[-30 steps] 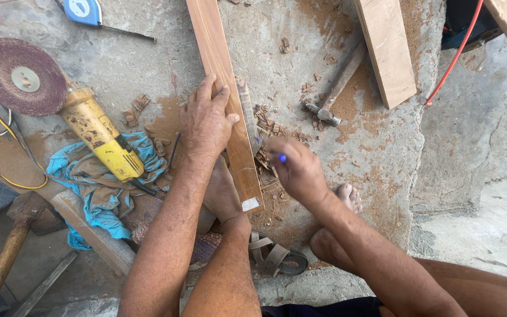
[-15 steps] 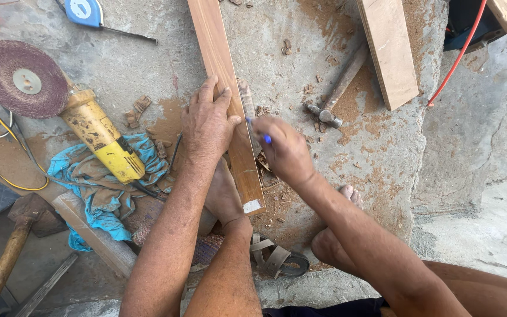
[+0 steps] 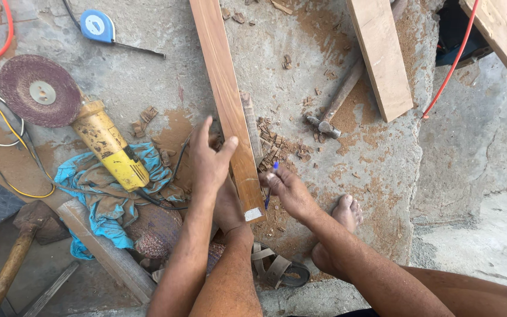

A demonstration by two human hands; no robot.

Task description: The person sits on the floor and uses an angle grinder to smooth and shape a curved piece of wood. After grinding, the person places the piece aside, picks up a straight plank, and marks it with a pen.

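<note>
- Two bare hands work low on a long wooden plank (image 3: 225, 100) lying on dusty concrete.
- Right hand (image 3: 286, 188) pinches a blue pen (image 3: 270, 183); it has drawn back from the plank's right edge toward its near end, so marking seems paused.
- Left hand (image 3: 208, 161) stays pressed on the plank's left edge, fingers spread.
- Yellow angle grinder (image 3: 108, 144) lies left, hammer (image 3: 338, 100) right.

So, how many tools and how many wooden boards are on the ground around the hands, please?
Wooden boards: 3
Hammers: 2
Angle grinder: 1
Tape measure: 1
Pen, in right hand: 1
Total: 8
</note>
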